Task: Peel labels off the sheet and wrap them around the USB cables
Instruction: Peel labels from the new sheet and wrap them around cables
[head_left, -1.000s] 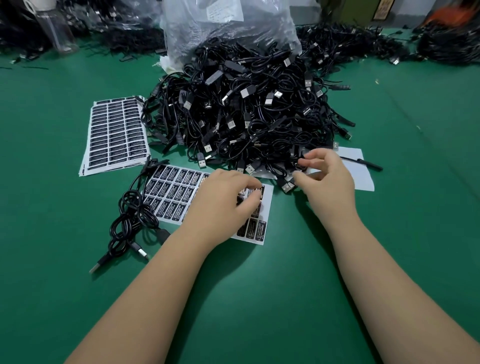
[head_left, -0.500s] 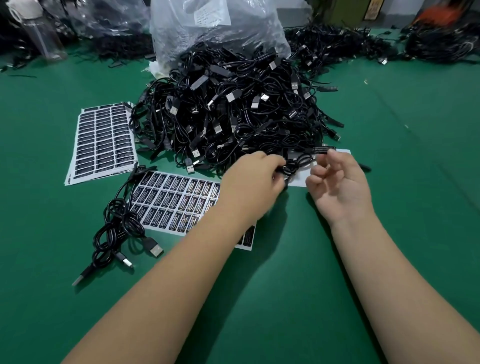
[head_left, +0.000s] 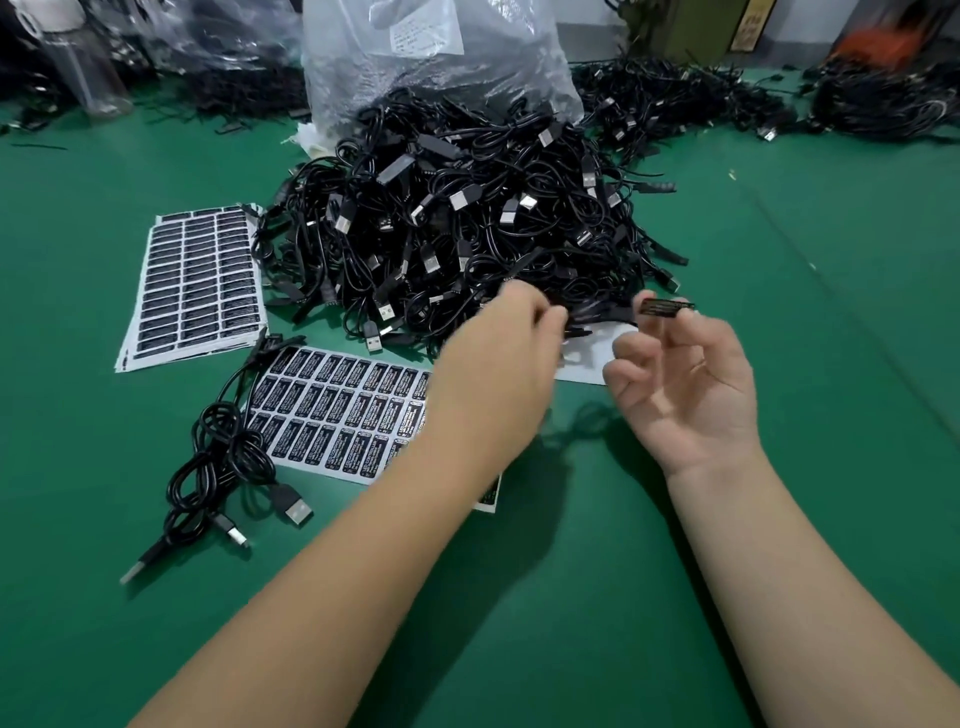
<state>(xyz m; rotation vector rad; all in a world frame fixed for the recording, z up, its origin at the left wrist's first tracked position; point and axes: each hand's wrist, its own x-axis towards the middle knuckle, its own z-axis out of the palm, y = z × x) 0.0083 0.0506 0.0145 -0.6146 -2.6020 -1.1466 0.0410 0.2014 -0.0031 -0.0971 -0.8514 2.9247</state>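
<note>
A big heap of black USB cables (head_left: 467, 218) lies in the middle of the green table. My left hand (head_left: 498, 364) reaches into the heap's near edge, and its fingers grip a USB cable (head_left: 576, 325) there; the hand is motion-blurred. To its right, my right hand (head_left: 685, 389) is raised palm-up and pinches a small black label (head_left: 667, 306) at its fingertips. The partly used label sheet (head_left: 337, 410) lies under my left forearm, its right end hidden.
A stack of full label sheets (head_left: 197, 280) lies left of the heap. A coiled cable bundle (head_left: 223, 467) sits at the near left. A white backing sheet (head_left: 587, 358) lies between my hands. A clear plastic bag (head_left: 441, 57) and more cable piles (head_left: 701, 104) stand behind.
My left hand left the label sheet and moved up-right to the heap, taking hold of a cable. My right hand rose and turned palm-up with a label at its fingertips.
</note>
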